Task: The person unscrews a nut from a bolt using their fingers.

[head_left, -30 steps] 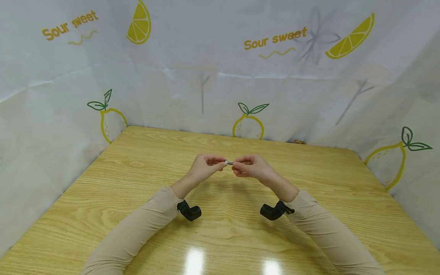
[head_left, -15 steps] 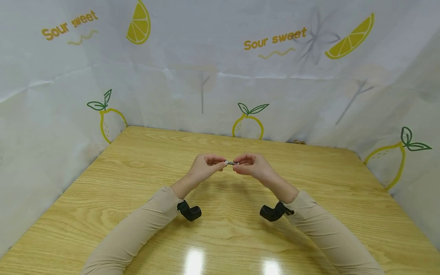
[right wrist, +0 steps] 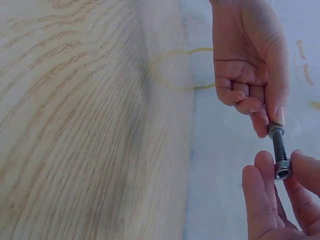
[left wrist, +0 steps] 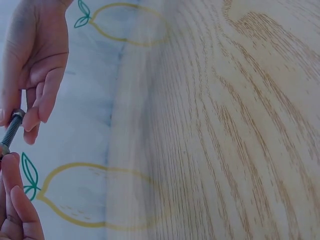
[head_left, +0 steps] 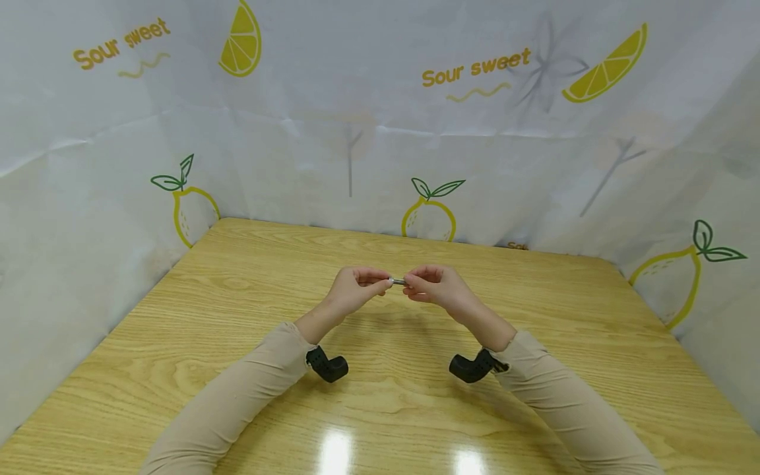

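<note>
Both hands are raised over the wooden table, joined by a small metal bolt (right wrist: 279,146). My left hand (head_left: 351,290) pinches the bolt's head between thumb and fingers, which partly hide it. A hex nut (right wrist: 283,170) sits at the opposite end of the threaded shank, its hole facing the right wrist camera. My right hand (head_left: 442,287) holds this nut with the thumb on one side and the fingers on the other. Bare thread shows between the two hands. The left wrist view catches the bolt (left wrist: 11,131) at its left edge, beneath the right hand (left wrist: 40,60).
The wood-grain table (head_left: 380,396) stretches out below the hands. White cloth (head_left: 380,158) printed with lemons and lettering hangs behind it and along both sides. A black wrist camera (head_left: 326,364) is strapped on the left wrist, another black camera (head_left: 471,366) on the right.
The right thumb and fingers shift around the nut: half a second ago they parted and showed more of it, and now the thumb covers it again. The left hand stays still.
</note>
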